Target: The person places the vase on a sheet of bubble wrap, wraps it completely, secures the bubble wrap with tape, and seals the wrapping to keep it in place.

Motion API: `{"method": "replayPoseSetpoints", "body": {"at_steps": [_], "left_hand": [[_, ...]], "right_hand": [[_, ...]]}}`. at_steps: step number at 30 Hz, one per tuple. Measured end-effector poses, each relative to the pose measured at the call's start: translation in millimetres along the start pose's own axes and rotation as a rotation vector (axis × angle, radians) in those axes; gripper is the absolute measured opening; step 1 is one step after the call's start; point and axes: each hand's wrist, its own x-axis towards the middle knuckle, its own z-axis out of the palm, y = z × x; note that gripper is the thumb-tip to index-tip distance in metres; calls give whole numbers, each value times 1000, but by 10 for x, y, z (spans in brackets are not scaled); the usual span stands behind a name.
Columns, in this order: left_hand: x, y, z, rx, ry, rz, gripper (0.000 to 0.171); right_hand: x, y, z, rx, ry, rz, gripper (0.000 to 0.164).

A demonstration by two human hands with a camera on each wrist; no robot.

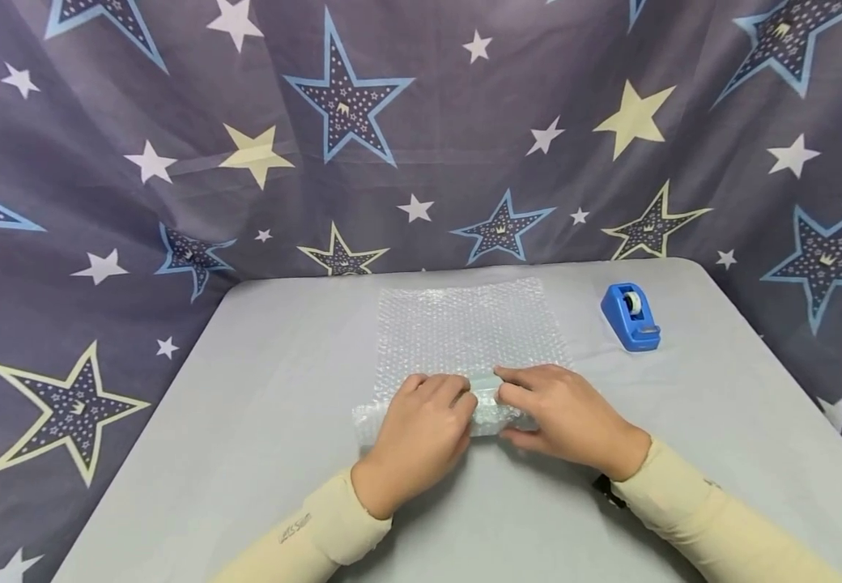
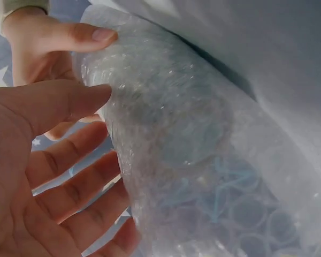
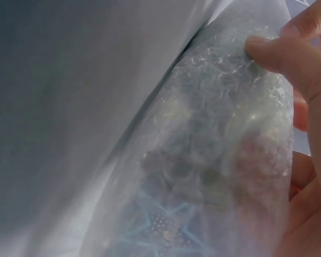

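Note:
A sheet of bubble wrap (image 1: 465, 324) lies flat on the table, its near end turned into a thick roll (image 1: 492, 414). Something pale green shows faintly through the layers, its shape hidden by the wrap. My left hand (image 1: 421, 433) grips the left part of this roll, fingers over the far side. On the right part my right hand (image 1: 570, 417) holds it, thumb at the near side and fingers across the top. In the left wrist view the left thumb (image 2: 88, 101) presses the wrap. The right thumb (image 3: 265, 52) lies on the plastic in the right wrist view.
A blue tape dispenser (image 1: 631, 317) with a roll of tape stands at the back right of the grey-white table (image 1: 268, 364). Behind the table's far edge hangs a dark curtain (image 1: 421, 162) printed with stars, which also runs along both sides.

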Motion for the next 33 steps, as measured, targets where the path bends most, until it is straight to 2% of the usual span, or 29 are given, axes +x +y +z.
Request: {"method": "replayPoseSetpoints", "body": {"at_steps": [12,17,20,25,33], "left_hand": [[15,19,69,56,92,32,11],[23,32,72,63,115,39,8],[23,27,86,66,116,42,12],[16,10,100,52,79,38,25],[-12,-3,109,-24,-51,-7,44]], "right_hand": [[-27,22,-7,-13,2,12,45],[-20,26,-7,-15,-1,17,45],[-15,28,-8,-18,-3,20,45],[-7,37,-13,-25,-22,36,44],[-2,33,-12,-37,-52,40,48]]}}
